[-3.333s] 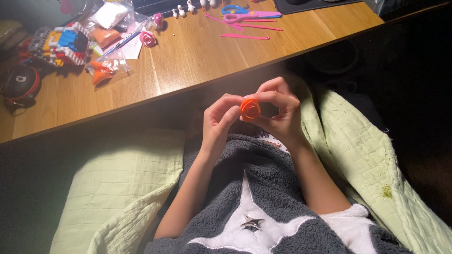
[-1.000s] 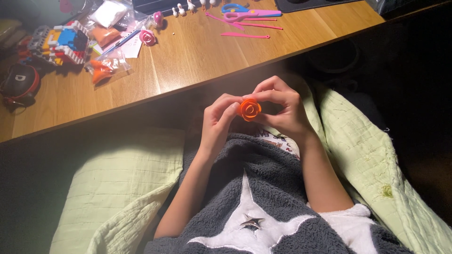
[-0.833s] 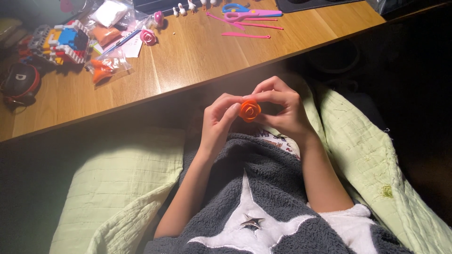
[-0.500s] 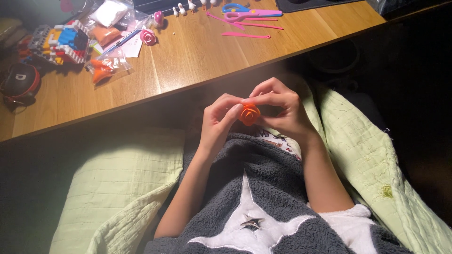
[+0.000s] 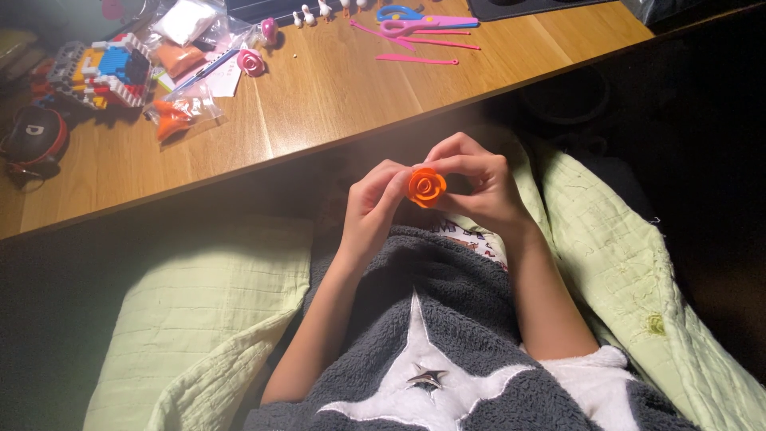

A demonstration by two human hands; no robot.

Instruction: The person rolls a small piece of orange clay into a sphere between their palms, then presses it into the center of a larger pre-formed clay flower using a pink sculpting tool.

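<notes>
orange rose (image 5: 427, 186), a small spiral of rolled soft material, is pinched between both our hands above the lap, its open coil facing the camera. our left hand (image 5: 373, 209) presses thumb and forefinger against the flower's left edge; our right hand (image 5: 479, 187) curls over its right side, fingertips (image 5: 444, 159) closed on the outer petal. compared with three seconds ago, the rose now shows its full spiral rather than a side view, and it sits slightly higher than half a second ago; both hands have stayed in nearly the same place. below the grip lies a grey fleece blanket (image 5: 447, 319) with a white star, flanked by a pale green quilt (image 5: 199, 311). beyond it runs the wooden desk (image 5: 335, 88), well apart from the hands. on the desk we see a pink rose (image 5: 250, 61), a bag of orange pieces (image 5: 171, 118), a block model (image 5: 104, 72), and scissors (image 5: 419, 17) with pink strips beside them.
</notes>
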